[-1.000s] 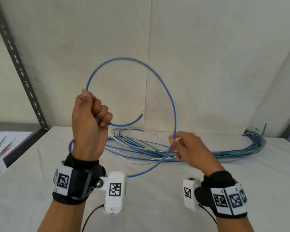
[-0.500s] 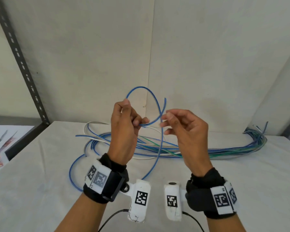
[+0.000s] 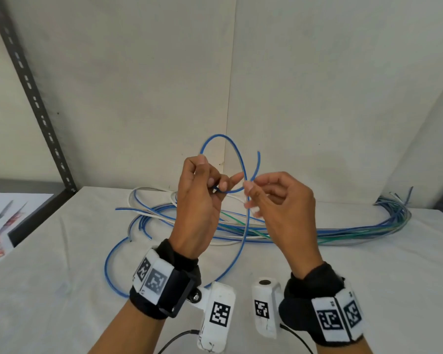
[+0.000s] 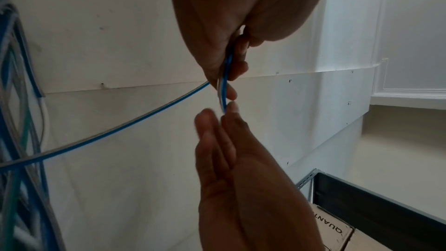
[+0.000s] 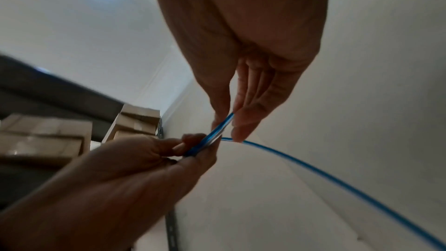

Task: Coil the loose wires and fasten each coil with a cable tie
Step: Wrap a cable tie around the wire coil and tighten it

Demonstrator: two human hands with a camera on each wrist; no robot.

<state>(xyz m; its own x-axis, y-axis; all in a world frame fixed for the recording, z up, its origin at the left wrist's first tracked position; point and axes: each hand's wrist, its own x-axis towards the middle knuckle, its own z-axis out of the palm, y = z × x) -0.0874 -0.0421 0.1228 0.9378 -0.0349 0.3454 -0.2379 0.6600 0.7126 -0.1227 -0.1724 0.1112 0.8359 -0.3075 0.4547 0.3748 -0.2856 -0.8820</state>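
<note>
Head view: left hand (image 3: 198, 200) pinches a small loop of blue wire (image 3: 221, 139) above the desk (image 3: 62, 290), right hand (image 3: 279, 200) pinching it at the crossing. Left wrist view: two strands lie between the fingers. Right wrist view: same pinch — springy wire could slip free, and the loop would spring open.

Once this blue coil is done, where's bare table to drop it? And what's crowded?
Free: the table front right, between the right hand and the wire bundle; also the front-left corner, left of the blue wire trailing on the table. Crowded: the middle and back, where the bundle sprawls behind the left hand and runs to the right edge.
</note>
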